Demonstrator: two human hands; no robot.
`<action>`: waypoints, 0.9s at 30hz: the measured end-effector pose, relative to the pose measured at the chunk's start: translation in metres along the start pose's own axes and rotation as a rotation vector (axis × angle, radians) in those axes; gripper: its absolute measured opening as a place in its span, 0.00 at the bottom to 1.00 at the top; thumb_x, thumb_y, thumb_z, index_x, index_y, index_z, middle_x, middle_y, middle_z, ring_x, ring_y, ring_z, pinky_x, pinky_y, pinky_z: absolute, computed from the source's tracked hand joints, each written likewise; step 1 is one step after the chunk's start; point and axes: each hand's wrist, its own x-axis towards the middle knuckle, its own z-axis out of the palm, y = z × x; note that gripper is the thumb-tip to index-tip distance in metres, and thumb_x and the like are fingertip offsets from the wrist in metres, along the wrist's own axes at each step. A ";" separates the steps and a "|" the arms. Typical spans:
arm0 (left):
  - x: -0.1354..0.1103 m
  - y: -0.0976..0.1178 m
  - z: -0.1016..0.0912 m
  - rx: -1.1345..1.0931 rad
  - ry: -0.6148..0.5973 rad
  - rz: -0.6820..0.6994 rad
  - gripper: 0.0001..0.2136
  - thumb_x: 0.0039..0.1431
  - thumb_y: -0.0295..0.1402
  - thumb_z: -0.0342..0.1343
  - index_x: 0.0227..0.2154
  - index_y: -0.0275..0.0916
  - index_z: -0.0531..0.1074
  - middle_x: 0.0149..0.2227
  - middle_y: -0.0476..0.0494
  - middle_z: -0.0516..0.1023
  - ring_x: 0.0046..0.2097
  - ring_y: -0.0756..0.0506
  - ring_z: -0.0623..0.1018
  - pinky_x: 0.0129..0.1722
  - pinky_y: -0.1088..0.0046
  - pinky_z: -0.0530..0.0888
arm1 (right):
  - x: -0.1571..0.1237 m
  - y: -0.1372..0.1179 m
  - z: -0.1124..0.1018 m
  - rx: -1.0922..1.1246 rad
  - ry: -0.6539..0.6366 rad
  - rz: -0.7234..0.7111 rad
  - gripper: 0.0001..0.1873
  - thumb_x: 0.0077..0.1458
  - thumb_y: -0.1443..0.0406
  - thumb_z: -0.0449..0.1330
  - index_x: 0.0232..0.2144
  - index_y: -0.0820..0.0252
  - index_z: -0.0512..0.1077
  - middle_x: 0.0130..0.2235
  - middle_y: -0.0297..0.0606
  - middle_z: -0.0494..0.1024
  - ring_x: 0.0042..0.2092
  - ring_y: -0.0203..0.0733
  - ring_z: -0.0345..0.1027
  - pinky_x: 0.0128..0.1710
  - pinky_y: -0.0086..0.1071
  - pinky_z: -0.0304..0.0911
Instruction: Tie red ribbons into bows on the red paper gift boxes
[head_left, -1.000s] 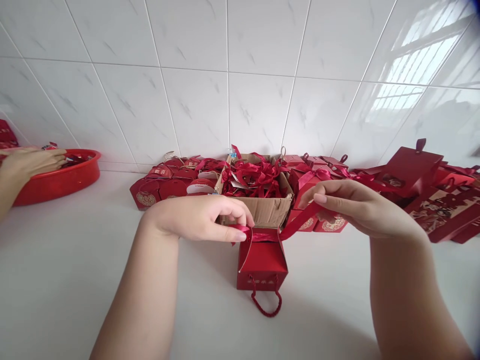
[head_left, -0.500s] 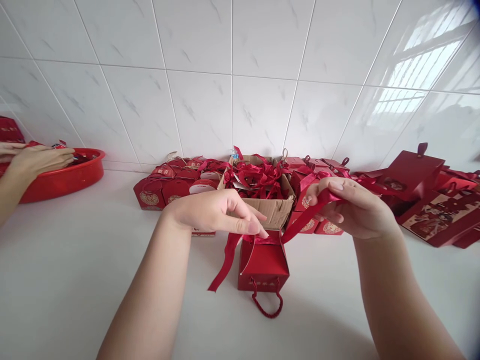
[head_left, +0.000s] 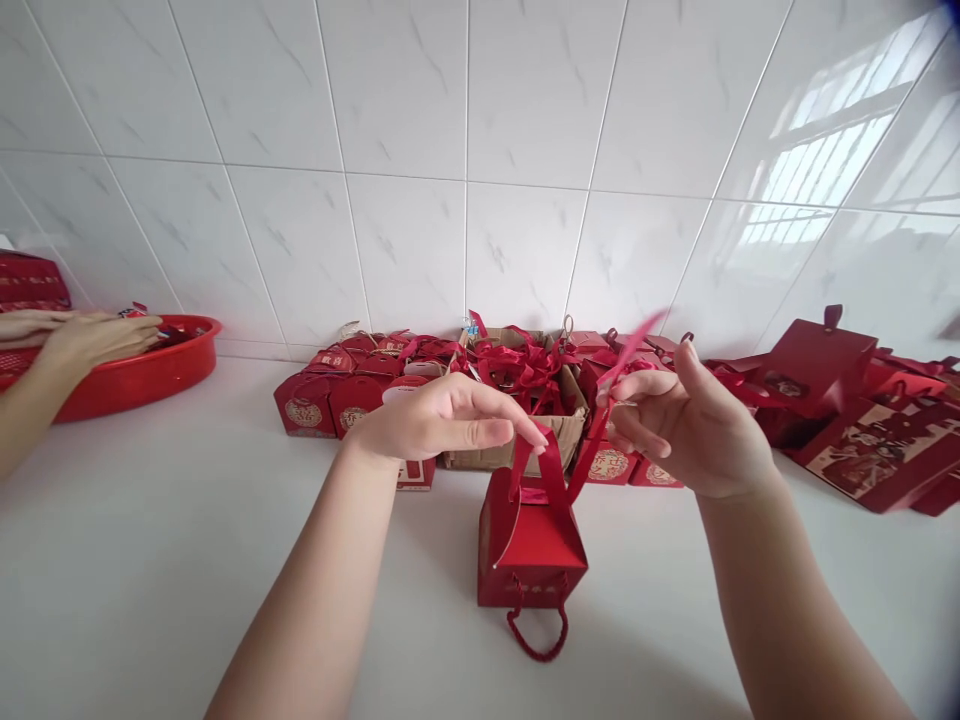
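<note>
A small red gift box (head_left: pixel 541 535) with slanted top flaps and a twisted cord handle stands in front of me. Red satin ribbon (head_left: pixel 556 470) rises in a loop from its top opening. My left hand (head_left: pixel 457 420) pinches that loop between thumb and fingers, just above the box. To the right, my right hand (head_left: pixel 667 420) has its thumb raised away from its bent fingers. The ribbon's loose end, blurred, runs up past these fingertips and touches or nearly touches them.
A cardboard box (head_left: pixel 480 458) full of red ribbons stands behind, flanked by rows of red gift boxes (head_left: pixel 304 405). More red boxes (head_left: pixel 874 450) lie at right. At left, another person's hands (head_left: pixel 97 340) reach over a red basin (head_left: pixel 161 375). A tiled wall backs the white table.
My left hand has drawn the ribbon up into a loop above the box. My right thumb has lifted off the ribbon, whose end now swings upward. The view has tilted slightly up.
</note>
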 end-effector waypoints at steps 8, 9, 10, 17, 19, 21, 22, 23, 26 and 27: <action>-0.003 0.003 0.004 -0.055 0.301 0.124 0.09 0.58 0.31 0.57 0.41 0.42 0.78 0.47 0.43 0.78 0.52 0.45 0.74 0.51 0.69 0.69 | -0.007 -0.008 0.015 0.143 0.037 -0.135 0.22 0.59 0.49 0.50 0.36 0.54 0.78 0.20 0.32 0.64 0.23 0.36 0.56 0.28 0.34 0.55; -0.004 0.004 0.005 -0.071 0.323 0.138 0.10 0.58 0.30 0.57 0.42 0.42 0.77 0.49 0.43 0.77 0.53 0.44 0.73 0.52 0.69 0.69 | -0.008 -0.009 0.017 0.123 0.058 -0.139 0.21 0.59 0.49 0.51 0.37 0.55 0.78 0.19 0.32 0.63 0.24 0.37 0.57 0.29 0.34 0.56; -0.004 0.004 0.006 -0.085 0.343 0.152 0.11 0.57 0.30 0.57 0.43 0.42 0.77 0.51 0.42 0.76 0.55 0.43 0.71 0.52 0.68 0.69 | -0.009 -0.010 0.019 0.100 0.080 -0.143 0.21 0.59 0.50 0.52 0.38 0.56 0.77 0.19 0.31 0.63 0.24 0.37 0.58 0.29 0.34 0.56; -0.003 0.010 0.014 -0.108 0.521 0.231 0.14 0.55 0.31 0.60 0.46 0.44 0.76 0.53 0.43 0.75 0.49 0.44 0.75 0.45 0.71 0.72 | -0.012 -0.006 0.018 0.061 0.111 -0.239 0.15 0.59 0.54 0.55 0.41 0.53 0.77 0.20 0.31 0.67 0.25 0.35 0.60 0.31 0.33 0.58; 0.000 0.012 0.017 -0.074 0.615 0.251 0.14 0.55 0.30 0.61 0.45 0.44 0.76 0.51 0.44 0.76 0.46 0.46 0.76 0.42 0.72 0.74 | -0.011 -0.004 0.018 0.050 0.115 -0.264 0.15 0.60 0.55 0.56 0.42 0.51 0.77 0.21 0.31 0.69 0.26 0.35 0.61 0.30 0.32 0.57; 0.004 0.012 0.021 -0.027 0.733 0.279 0.12 0.54 0.29 0.61 0.43 0.43 0.77 0.45 0.44 0.79 0.41 0.47 0.77 0.39 0.73 0.74 | -0.011 -0.003 0.017 0.034 0.122 -0.281 0.14 0.59 0.55 0.56 0.43 0.51 0.77 0.22 0.32 0.70 0.28 0.35 0.62 0.30 0.31 0.57; 0.006 0.012 0.022 -0.012 0.788 0.297 0.11 0.53 0.29 0.62 0.41 0.42 0.78 0.41 0.45 0.80 0.39 0.48 0.77 0.38 0.74 0.75 | -0.011 -0.003 0.017 0.024 0.127 -0.286 0.14 0.59 0.55 0.56 0.43 0.50 0.77 0.22 0.32 0.70 0.28 0.35 0.62 0.30 0.31 0.57; 0.008 0.012 0.023 -0.014 0.833 0.317 0.09 0.53 0.28 0.62 0.39 0.42 0.79 0.37 0.46 0.81 0.37 0.48 0.78 0.37 0.75 0.75 | -0.012 -0.003 0.017 0.014 0.130 -0.288 0.14 0.59 0.55 0.56 0.43 0.50 0.77 0.22 0.32 0.70 0.29 0.35 0.63 0.30 0.30 0.57; 0.012 0.012 0.025 -0.147 0.872 0.366 0.07 0.53 0.26 0.62 0.35 0.40 0.79 0.32 0.48 0.80 0.34 0.51 0.77 0.35 0.79 0.75 | -0.013 -0.004 0.017 0.001 0.126 -0.295 0.14 0.60 0.55 0.56 0.43 0.50 0.77 0.22 0.32 0.70 0.29 0.34 0.63 0.30 0.29 0.57; 0.012 0.012 0.025 -0.214 0.857 0.384 0.07 0.52 0.26 0.62 0.35 0.40 0.78 0.32 0.48 0.79 0.34 0.51 0.77 0.35 0.79 0.75 | -0.013 -0.004 0.017 0.003 0.123 -0.299 0.14 0.60 0.55 0.56 0.43 0.49 0.77 0.22 0.31 0.70 0.29 0.34 0.63 0.30 0.29 0.57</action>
